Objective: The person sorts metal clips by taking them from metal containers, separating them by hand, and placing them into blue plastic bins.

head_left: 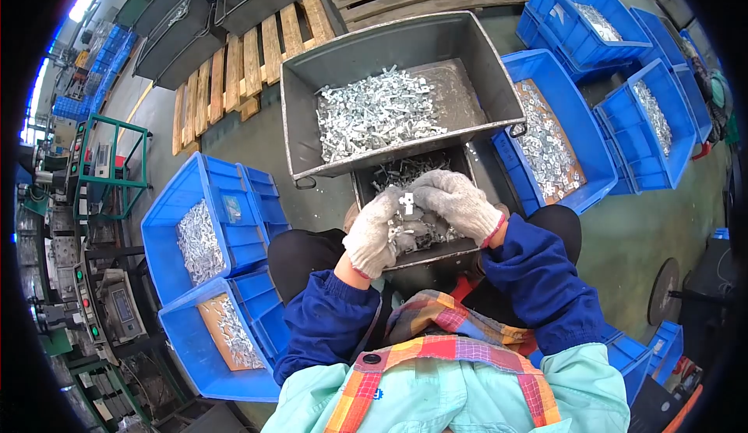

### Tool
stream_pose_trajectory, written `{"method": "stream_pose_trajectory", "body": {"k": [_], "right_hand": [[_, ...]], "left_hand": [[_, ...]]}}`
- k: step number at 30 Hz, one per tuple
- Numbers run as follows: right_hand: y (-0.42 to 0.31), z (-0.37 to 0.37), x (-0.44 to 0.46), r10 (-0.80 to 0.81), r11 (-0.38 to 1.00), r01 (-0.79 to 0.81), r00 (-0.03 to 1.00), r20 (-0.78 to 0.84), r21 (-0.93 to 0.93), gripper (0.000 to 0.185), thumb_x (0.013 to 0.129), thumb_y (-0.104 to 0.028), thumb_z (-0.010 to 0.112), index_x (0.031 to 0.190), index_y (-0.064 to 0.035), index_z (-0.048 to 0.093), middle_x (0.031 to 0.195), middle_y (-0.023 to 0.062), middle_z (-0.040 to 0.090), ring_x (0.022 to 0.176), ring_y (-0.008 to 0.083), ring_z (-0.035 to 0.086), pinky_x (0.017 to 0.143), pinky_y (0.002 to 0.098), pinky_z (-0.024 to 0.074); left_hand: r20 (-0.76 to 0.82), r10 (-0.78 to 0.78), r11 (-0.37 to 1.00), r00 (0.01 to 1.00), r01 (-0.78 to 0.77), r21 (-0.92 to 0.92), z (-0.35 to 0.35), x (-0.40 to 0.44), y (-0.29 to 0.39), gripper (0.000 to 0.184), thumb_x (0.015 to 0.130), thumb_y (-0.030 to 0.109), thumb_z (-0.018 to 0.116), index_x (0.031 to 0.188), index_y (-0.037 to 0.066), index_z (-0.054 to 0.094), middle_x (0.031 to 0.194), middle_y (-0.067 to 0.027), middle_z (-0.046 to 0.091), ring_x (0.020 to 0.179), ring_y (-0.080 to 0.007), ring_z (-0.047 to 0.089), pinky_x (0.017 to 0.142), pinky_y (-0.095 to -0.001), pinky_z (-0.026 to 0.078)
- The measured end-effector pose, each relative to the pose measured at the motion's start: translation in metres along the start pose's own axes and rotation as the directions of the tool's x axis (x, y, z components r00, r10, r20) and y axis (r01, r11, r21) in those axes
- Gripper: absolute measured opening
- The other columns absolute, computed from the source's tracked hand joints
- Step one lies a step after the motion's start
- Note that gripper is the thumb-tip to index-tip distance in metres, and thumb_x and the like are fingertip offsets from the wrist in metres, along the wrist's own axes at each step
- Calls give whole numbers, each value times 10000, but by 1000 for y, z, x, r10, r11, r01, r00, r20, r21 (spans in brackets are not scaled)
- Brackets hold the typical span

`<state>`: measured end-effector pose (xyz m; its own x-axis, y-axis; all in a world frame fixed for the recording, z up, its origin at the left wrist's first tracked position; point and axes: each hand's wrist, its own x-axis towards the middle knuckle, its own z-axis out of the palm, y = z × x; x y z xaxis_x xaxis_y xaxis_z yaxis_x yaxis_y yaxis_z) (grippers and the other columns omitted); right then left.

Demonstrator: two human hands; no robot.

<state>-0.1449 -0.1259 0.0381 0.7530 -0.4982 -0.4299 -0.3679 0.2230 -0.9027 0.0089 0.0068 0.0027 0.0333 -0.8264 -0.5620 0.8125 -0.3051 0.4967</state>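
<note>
My left hand (371, 236), in a whitish knit glove, is closed with its fingertips on a small flat metal part (407, 203). Close by, my right hand (458, 205), in a greyer glove, has its fingers curled together; whatever they hold is hidden. Both hands are above a dark metal bin (436, 260) between my knees, which contains similar loose metal parts (425, 236). Just beyond stands a larger grey metal bin (467, 74), partly filled with a heap of shiny small metal parts (374, 113).
On the right, a blue crate (506, 148) holds flat metal pieces. More blue crates (580, 16) stand behind it. To my left are two blue crates (234, 169) with metal parts. A wooden pallet (241, 67) lies ahead, and machines with a green frame (117, 121) line the far left.
</note>
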Motion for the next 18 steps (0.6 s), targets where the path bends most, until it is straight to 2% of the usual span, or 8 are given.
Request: {"method": "stream_pose_trajectory", "body": {"k": [1,4,7,9,10,11,16,18], "right_hand": [[2,1,0,-37,999,37,999,-14,20,277,972,-241,605,1087,-17,720,823,74,684,684,124,638,589,302,506],[17,1,9,-101,995,99,992,-74,-22,273,972,-240,608,1089,-18,714,807,61,673,638,125,625,538,295,486],[27,4,14,-105,991,94,987,-122,-94,269,976,-243,608,1093,-20,702,789,50,660,586,125,606,493,286,467],[26,4,14,-17,1000,18,990,-141,6,270,982,-251,604,1096,-24,695,783,49,655,569,122,598,482,286,465],[23,3,12,70,990,-52,988,-136,127,272,986,-258,601,1098,-27,692,784,51,655,569,121,599,485,287,469],[20,2,10,156,961,-122,980,-122,246,274,990,-264,599,1099,-31,690,785,53,656,570,120,599,488,289,473],[20,3,12,70,991,-46,979,-190,124,279,1003,-279,584,1098,-37,686,773,50,647,571,114,588,491,287,468],[28,5,15,8,998,4,981,-194,64,282,1002,-281,583,1095,-36,689,766,45,645,573,114,586,495,286,468]], "left_hand": [[53,-3,998,999,6,-56,0,-1,1,333,976,336,658,1196,93,603,978,-104,700,758,-220,705,540,-277,542],[-137,162,984,977,-148,102,14,1,-3,307,996,319,648,1139,49,616,946,-93,696,698,-183,686,532,-267,535],[-236,279,928,931,-198,316,17,8,-8,281,991,282,649,1154,56,616,950,-72,684,714,-158,674,537,-262,526],[-201,396,866,896,-292,405,10,16,-15,300,986,281,650,1182,56,615,951,-57,671,717,-138,658,538,-257,518],[-179,450,829,875,-335,447,8,18,-17,311,984,281,651,1196,56,615,952,-50,665,718,-128,650,539,-254,514],[-198,421,842,885,-301,447,5,18,-18,327,981,286,656,1207,54,614,949,-47,662,715,-122,644,539,-252,513],[-249,259,889,933,-130,438,20,9,-7,405,966,313,678,1258,43,604,938,-33,659,696,-100,620,542,-242,511],[-205,237,865,949,-111,489,18,11,-10,339,974,287,674,1203,38,638,917,-22,668,694,-84,619,549,-234,511]]}}
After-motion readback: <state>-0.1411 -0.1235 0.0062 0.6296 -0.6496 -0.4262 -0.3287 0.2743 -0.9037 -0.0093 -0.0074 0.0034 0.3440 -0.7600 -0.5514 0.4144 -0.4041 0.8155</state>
